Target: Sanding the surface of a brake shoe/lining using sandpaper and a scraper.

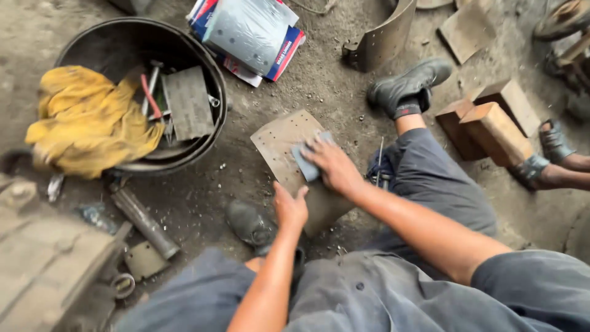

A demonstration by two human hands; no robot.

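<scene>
Two bare hands are seen working low over the dirty floor (332,80). Nearest, the left hand (290,208) is clamped on the near edge of a curved metal plate (279,138), thumb on top, steadying it. Just beyond, the right hand (332,165) is pressed flat on a small grey abrasive pad (306,165), which is held against the plate's upper face. The plate is propped between the person's knees, beside a black shoe (247,222). To the right, wooden blocks (491,126) are stacked by another person's sandalled foot (553,142). Farther left, a round black tub (123,43) is filled with a yellow cloth (86,120) and tools. Farthest off, plastic-wrapped packets (249,31) are lying.
</scene>
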